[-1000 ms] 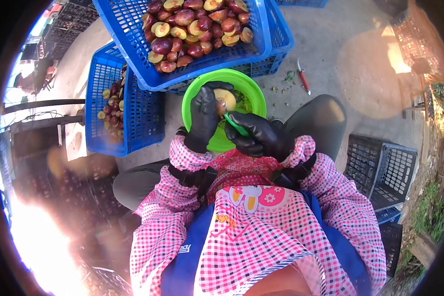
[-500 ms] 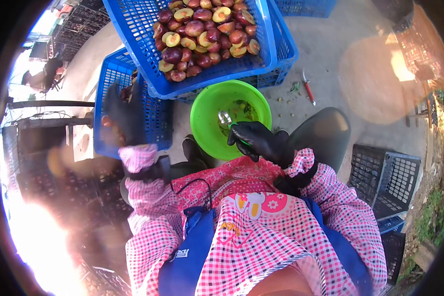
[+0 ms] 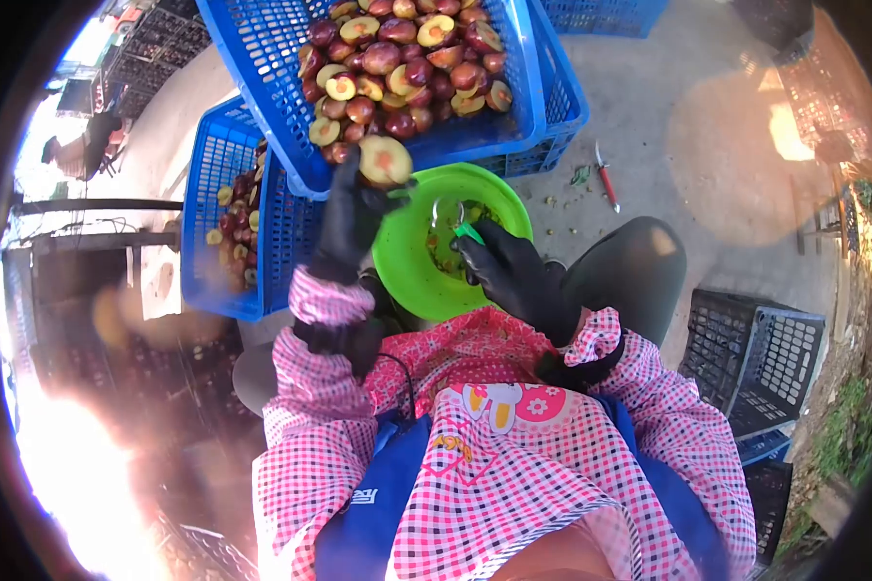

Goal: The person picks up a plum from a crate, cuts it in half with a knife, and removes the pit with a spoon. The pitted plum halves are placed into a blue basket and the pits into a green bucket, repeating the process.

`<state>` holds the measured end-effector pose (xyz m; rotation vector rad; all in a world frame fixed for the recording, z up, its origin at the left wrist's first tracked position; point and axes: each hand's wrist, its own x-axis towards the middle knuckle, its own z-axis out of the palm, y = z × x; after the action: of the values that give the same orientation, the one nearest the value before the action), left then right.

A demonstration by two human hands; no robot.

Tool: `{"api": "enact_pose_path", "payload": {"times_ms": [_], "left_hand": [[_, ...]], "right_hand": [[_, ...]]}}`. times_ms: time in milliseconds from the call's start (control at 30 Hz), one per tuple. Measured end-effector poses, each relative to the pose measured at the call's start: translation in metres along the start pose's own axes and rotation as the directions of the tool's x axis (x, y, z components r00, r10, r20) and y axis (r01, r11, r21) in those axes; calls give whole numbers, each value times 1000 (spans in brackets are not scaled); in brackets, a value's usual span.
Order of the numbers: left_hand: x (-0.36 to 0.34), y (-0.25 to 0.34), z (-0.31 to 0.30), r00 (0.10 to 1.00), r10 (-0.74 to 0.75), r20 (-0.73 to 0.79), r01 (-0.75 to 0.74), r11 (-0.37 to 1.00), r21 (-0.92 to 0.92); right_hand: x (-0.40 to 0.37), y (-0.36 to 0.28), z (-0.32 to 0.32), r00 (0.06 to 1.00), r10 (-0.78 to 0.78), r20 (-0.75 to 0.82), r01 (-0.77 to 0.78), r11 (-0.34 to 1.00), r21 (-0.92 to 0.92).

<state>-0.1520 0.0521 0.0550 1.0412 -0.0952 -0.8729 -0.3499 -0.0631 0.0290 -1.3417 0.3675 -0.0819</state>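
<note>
My left hand (image 3: 352,225), in a black glove, grips a halved plum (image 3: 386,161) with its pale yellow cut face and brownish centre turned up. Over the rim of a green basin (image 3: 394,263), my right hand (image 3: 513,274), also gloved in black, is closed on a small pitting spoon (image 3: 469,232) with a green handle and shiny metal head. Small yellowish and dark scraps (image 3: 445,254) lie in the basin. Above it, a blue crate (image 3: 305,174) holds many red plum halves (image 3: 382,58). More plums (image 3: 236,228) are in a second blue crate (image 3: 279,271) at the left.
Red-handled pruning shears (image 3: 607,184) lie on the concrete floor, right of the basin. Black crates (image 3: 780,358) stand at the right, and another blue crate (image 3: 601,17) is at the top. Stacked crates (image 3: 155,58) fill the far left. Glare washes out the lower left.
My left hand has come right, from the left crate to above the basin's edge, and now shows a plum half. My right hand, holding the spoon, has shifted slightly.
</note>
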Motion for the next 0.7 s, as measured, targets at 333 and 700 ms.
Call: {"api": "enact_pose_path", "payload": {"times_ms": [333, 700], "left_hand": [[-65, -47, 33, 997, 62, 40, -72, 936, 345], [-62, -52, 22, 997, 59, 55, -76, 910, 407]], "right_hand": [[-4, 1, 6, 951, -294, -98, 222, 867, -446], [-7, -3, -1, 992, -96, 80, 112, 967, -227]]}}
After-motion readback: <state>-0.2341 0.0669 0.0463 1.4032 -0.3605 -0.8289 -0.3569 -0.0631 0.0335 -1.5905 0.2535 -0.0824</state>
